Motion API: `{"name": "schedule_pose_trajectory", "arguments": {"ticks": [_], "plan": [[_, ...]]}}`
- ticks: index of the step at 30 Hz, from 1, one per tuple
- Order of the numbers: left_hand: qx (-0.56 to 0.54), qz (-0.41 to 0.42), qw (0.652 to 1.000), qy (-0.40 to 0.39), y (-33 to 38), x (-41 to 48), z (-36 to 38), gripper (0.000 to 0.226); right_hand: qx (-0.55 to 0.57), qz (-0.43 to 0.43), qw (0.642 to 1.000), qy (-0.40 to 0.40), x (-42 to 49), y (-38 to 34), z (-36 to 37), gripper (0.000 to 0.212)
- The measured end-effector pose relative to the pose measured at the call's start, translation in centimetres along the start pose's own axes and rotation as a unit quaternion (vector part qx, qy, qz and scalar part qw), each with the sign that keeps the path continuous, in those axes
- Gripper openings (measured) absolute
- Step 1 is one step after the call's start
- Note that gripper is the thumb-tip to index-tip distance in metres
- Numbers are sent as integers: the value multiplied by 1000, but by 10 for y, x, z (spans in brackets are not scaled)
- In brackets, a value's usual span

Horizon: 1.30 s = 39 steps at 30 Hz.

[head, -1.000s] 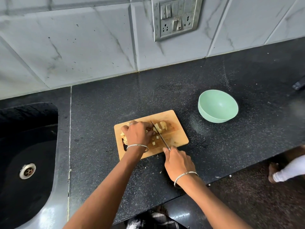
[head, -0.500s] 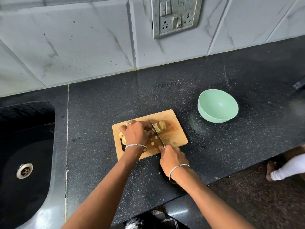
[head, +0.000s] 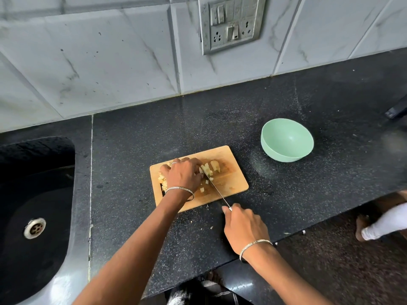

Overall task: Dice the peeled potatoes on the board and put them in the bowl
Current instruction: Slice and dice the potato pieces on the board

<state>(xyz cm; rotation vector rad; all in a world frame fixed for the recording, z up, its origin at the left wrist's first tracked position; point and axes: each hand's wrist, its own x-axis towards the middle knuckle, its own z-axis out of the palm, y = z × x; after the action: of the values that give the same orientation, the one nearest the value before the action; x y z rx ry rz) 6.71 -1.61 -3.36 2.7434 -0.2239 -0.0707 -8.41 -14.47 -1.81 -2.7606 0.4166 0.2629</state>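
A wooden cutting board [head: 233,183] lies on the black counter. Pale potato pieces [head: 212,168] sit on it, some cut into small cubes, and more are hidden under my left hand [head: 184,176], whose curled fingers hold the potato down on the board's left half. My right hand [head: 244,230] grips the handle of a knife [head: 214,188] just off the board's near edge. The thin blade slants up and left, its tip among the pieces beside my left fingers. A mint-green bowl [head: 273,150] with nothing in it stands to the right of the board.
A black sink [head: 13,194] with a steel drain is set into the counter at the left. The tiled wall with a switch plate [head: 230,25] rises behind. A dark object [head: 396,111] pokes in at the right edge. Another person's foot [head: 361,227] is on the floor at right.
My right hand has drawn the knife back toward me, off the board's near edge. My left hand stays on the potato.
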Motion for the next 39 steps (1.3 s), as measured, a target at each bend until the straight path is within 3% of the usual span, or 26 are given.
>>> {"name": "schedule_pose_trajectory", "arguments": {"ticks": [5, 11, 18, 23, 28, 39], "plan": [[16, 1, 1000, 6, 1, 1, 2, 27, 30, 6, 999, 25, 5, 2, -16, 42], [24, 18, 999, 41, 1, -9, -2, 15, 22, 25, 999, 0, 20, -4, -8, 40], [16, 29, 999, 14, -3, -11, -8, 32, 127, 36, 987, -89, 28, -10, -4, 46], [12, 15, 1000, 11, -3, -8, -8, 21, 114, 51, 991, -55, 37, 0, -10, 44], [-31, 7, 999, 19, -2, -6, -7, 14, 88, 41, 992, -83, 34, -1, -4, 44], [-83, -19, 995, 43, -7, -4, -11, 16, 126, 31, 989, -77, 43, -1, -13, 40]]}}
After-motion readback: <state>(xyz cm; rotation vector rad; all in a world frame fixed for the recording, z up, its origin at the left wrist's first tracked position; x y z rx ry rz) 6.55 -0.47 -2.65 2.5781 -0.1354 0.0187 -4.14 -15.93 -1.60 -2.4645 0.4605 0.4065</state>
